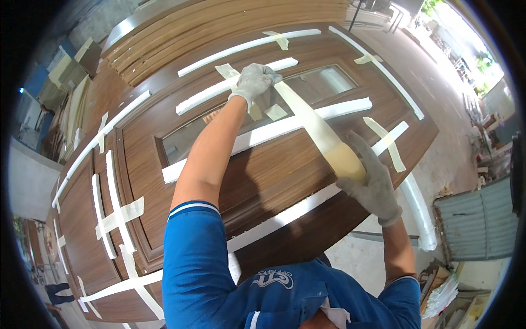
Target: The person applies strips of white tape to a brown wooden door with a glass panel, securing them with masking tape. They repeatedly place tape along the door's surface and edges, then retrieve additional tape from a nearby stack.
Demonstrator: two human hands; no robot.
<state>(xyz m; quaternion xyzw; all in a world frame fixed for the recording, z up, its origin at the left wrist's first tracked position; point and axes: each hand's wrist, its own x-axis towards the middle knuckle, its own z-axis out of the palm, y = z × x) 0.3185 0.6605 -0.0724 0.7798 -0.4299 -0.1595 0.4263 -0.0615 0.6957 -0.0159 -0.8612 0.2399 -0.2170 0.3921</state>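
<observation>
A dark brown wooden door [263, 186] with a glass panel [323, 88] lies flat in front of me. White foam strips [246, 141] run along its edges and around the glass, several held by pale tape pieces. My left hand [256, 82], in a grey glove, is closed at the far side of the glass, over a foam strip, on the end of a pale tape length [307, 120]. That tape stretches taut across the glass and the nearer strip to a roll of masking tape [346, 163]. My right hand [378, 183], also gloved, grips the roll over the door's near right part.
Behind the door rises a stack of brown panels [230, 38]. A long white wrapped piece [419, 214] hangs past the right edge, close to a grey corrugated sheet [476, 219]. Boards lean at the far left.
</observation>
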